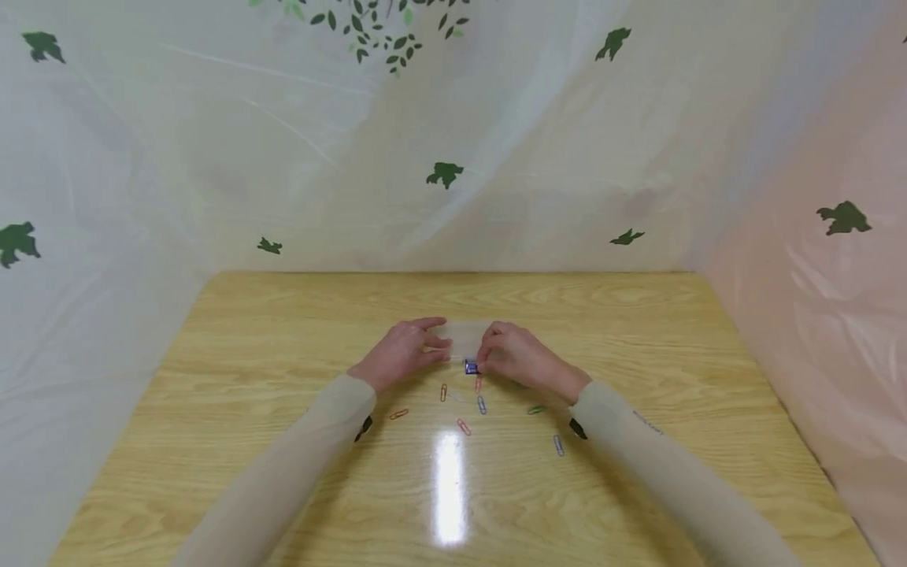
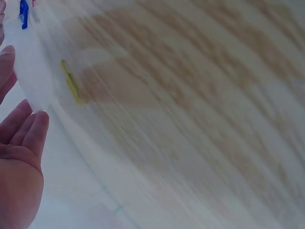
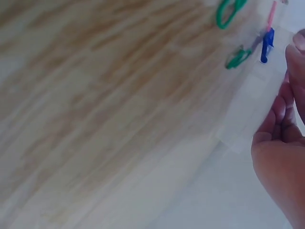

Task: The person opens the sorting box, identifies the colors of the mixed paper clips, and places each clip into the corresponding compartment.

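Both hands meet at the middle of the wooden table [image 1: 283, 488] and hold a small clear plastic bag [image 1: 464, 337] between them. My left hand [image 1: 438, 340] pinches its left edge between thumb and fingers. The bag's right edge is gripped by my right hand [image 1: 487, 348], whose fingers are curled. A small blue clip [image 1: 471, 367] hangs at the bag's lower edge by the right thumb. The left wrist view shows the bag [image 2: 33, 71], the left hand [image 2: 21, 88] and the blue clip [image 2: 23, 14]. The right wrist view shows the bag [image 3: 250, 112], the right hand [image 3: 283, 95] and the blue clip [image 3: 267, 45].
Several coloured paper clips lie loose on the table just in front of the hands, among them an orange one [image 1: 399, 413], a red one [image 1: 464, 427] and a green one [image 1: 535, 409]. A pale plastic curtain with leaf prints [image 1: 445, 173] encloses the table at the back and sides.
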`<action>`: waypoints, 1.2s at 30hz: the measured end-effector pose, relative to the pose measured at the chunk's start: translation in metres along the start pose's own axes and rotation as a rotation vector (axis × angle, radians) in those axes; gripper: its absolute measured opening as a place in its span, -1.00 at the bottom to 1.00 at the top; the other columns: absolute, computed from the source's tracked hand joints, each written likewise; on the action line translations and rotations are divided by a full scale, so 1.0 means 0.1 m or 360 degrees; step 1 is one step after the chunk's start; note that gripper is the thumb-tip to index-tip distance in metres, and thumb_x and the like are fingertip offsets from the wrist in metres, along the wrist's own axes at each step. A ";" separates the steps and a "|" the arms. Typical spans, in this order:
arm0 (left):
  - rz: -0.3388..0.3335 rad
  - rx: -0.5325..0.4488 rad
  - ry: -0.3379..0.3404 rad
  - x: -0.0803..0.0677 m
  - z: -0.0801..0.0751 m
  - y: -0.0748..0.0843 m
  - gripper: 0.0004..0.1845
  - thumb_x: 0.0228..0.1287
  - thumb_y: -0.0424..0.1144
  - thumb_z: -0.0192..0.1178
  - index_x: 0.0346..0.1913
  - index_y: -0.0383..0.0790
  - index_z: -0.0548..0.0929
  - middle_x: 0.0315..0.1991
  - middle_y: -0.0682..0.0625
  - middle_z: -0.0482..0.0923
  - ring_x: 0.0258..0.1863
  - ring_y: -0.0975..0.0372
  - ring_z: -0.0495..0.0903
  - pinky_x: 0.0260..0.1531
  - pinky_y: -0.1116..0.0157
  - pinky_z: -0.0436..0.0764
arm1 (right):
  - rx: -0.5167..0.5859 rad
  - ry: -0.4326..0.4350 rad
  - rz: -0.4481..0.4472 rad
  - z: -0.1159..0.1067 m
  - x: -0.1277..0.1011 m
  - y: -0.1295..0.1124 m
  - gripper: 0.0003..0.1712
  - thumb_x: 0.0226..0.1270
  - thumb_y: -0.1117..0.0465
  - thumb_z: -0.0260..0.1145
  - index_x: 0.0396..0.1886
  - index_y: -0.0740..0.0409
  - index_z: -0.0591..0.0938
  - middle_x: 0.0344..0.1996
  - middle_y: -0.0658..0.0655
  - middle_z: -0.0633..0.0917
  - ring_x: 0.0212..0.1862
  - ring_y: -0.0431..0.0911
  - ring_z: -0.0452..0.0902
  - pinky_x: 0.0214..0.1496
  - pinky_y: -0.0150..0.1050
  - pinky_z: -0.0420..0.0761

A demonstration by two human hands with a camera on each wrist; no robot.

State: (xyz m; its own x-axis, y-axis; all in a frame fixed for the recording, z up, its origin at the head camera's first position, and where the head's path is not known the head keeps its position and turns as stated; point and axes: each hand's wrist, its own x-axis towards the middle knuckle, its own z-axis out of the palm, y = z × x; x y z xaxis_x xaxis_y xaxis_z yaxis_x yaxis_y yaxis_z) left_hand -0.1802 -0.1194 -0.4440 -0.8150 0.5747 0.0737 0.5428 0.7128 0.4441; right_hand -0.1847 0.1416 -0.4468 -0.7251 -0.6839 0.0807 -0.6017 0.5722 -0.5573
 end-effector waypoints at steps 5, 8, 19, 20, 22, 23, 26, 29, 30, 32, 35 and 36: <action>-0.0045 -0.0008 -0.0028 0.02 0.00 0.02 -0.67 0.45 -0.09 0.33 0.14 -0.17 0.77 0.43 -0.16 0.46 0.39 -0.03 0.48 0.41 -0.01 0.41 | 0.0123 0.0006 0.0015 -0.05 -0.03 0.03 -0.92 0.42 0.23 0.44 -0.16 0.07 0.80 -0.11 -0.05 0.68 0.00 -0.11 0.60 0.14 -0.10 0.63; -0.0051 -0.0013 -0.0042 0.03 -0.01 0.03 -0.67 0.44 -0.09 0.33 0.13 -0.17 0.77 0.43 -0.16 0.46 0.40 -0.05 0.46 0.42 -0.02 0.40 | 0.0175 0.0029 0.0067 -0.08 -0.05 0.04 -0.87 0.45 0.24 0.40 -0.08 0.06 0.80 -0.05 -0.06 0.72 0.07 -0.10 0.62 0.20 -0.06 0.63; -0.0096 -0.0044 -0.0035 -0.01 0.01 0.06 -0.67 0.44 -0.10 0.35 0.11 -0.21 0.77 0.46 -0.15 0.42 0.43 -0.04 0.42 0.45 -0.01 0.36 | 0.0181 0.0173 0.0229 -0.16 -0.18 0.06 -0.73 0.50 0.15 0.37 0.12 0.05 0.75 0.14 0.04 0.73 0.25 0.02 0.60 0.32 0.08 0.57; -0.0104 -0.0048 -0.0037 -0.01 0.01 0.07 -0.67 0.43 -0.10 0.35 0.12 -0.21 0.77 0.47 -0.15 0.42 0.44 -0.05 0.41 0.45 -0.01 0.36 | 0.0168 0.0189 0.0218 -0.17 -0.20 0.07 -0.72 0.50 0.15 0.37 0.12 0.05 0.75 0.16 0.05 0.72 0.27 0.04 0.58 0.33 0.09 0.55; -0.0111 -0.0052 -0.0046 -0.01 0.01 0.07 -0.66 0.42 -0.11 0.36 0.12 -0.21 0.76 0.47 -0.16 0.40 0.44 -0.06 0.41 0.45 -0.02 0.36 | 0.0140 0.0205 0.0202 -0.19 -0.22 0.08 -0.70 0.49 0.14 0.38 0.14 0.07 0.74 0.20 0.08 0.70 0.31 0.07 0.55 0.35 0.11 0.53; -0.0117 -0.0057 -0.0053 -0.02 0.01 0.07 -0.66 0.42 -0.11 0.37 0.13 -0.21 0.76 0.48 -0.15 0.40 0.44 -0.06 0.40 0.45 -0.02 0.35 | 0.0131 0.0207 0.0197 -0.19 -0.23 0.09 -0.68 0.49 0.14 0.38 0.16 0.09 0.73 0.23 0.10 0.68 0.33 0.08 0.53 0.37 0.12 0.51; -0.0112 -0.0056 -0.0062 -0.02 0.01 0.07 -0.65 0.41 -0.11 0.38 0.15 -0.21 0.75 0.49 -0.15 0.38 0.44 -0.06 0.40 0.46 -0.03 0.34 | 0.0090 0.0196 0.0188 -0.20 -0.26 0.11 -0.63 0.49 0.14 0.38 0.21 0.13 0.71 0.31 0.13 0.62 0.38 0.12 0.48 0.40 0.16 0.47; -0.0088 -0.0045 -0.0052 -0.04 0.01 0.06 -0.65 0.40 -0.13 0.38 0.16 -0.20 0.74 0.49 -0.15 0.37 0.44 -0.06 0.40 0.46 -0.01 0.35 | 0.0058 0.0172 0.0195 -0.21 -0.28 0.13 -0.60 0.48 0.13 0.39 0.24 0.14 0.69 0.35 0.15 0.58 0.41 0.14 0.45 0.41 0.17 0.45; -0.0081 -0.0045 -0.0049 -0.04 0.01 0.05 -0.65 0.40 -0.14 0.38 0.16 -0.20 0.74 0.50 -0.15 0.37 0.45 -0.06 0.40 0.46 0.00 0.35 | 0.0039 0.0164 0.0194 -0.21 -0.28 0.14 -0.59 0.48 0.14 0.40 0.25 0.14 0.68 0.36 0.17 0.57 0.41 0.16 0.44 0.41 0.18 0.45; -0.0065 -0.0049 -0.0045 -0.05 0.01 0.05 -0.65 0.40 -0.17 0.38 0.17 -0.21 0.74 0.51 -0.16 0.35 0.45 -0.06 0.39 0.45 0.00 0.35 | 0.0013 0.0147 0.0195 -0.22 -0.29 0.15 -0.56 0.46 0.14 0.41 0.27 0.14 0.67 0.38 0.19 0.55 0.42 0.18 0.43 0.41 0.18 0.45; -0.0059 -0.0079 -0.0051 -0.06 0.01 0.04 -0.64 0.40 -0.19 0.38 0.18 -0.22 0.73 0.53 -0.17 0.31 0.47 -0.08 0.36 0.46 0.00 0.35 | -0.0007 0.0121 0.0215 -0.22 -0.30 0.17 -0.53 0.45 0.14 0.42 0.30 0.12 0.65 0.42 0.21 0.51 0.44 0.19 0.39 0.42 0.19 0.44; -0.0057 -0.0088 -0.0053 -0.07 0.00 0.03 -0.64 0.41 -0.20 0.38 0.19 -0.22 0.72 0.54 -0.17 0.30 0.47 -0.08 0.35 0.46 0.00 0.35 | -0.0010 0.0112 0.0224 -0.22 -0.30 0.18 -0.51 0.44 0.14 0.43 0.31 0.12 0.64 0.43 0.22 0.49 0.45 0.20 0.38 0.42 0.19 0.43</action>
State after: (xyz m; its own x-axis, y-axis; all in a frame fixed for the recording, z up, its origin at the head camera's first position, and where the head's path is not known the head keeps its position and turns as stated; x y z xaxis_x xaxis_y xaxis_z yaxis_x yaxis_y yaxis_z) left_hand -0.1728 -0.1209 -0.4434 -0.8261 0.5628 0.0275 0.5006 0.7106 0.4944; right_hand -0.1811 0.1823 -0.4409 -0.8238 -0.5637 0.0601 -0.4946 0.6630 -0.5620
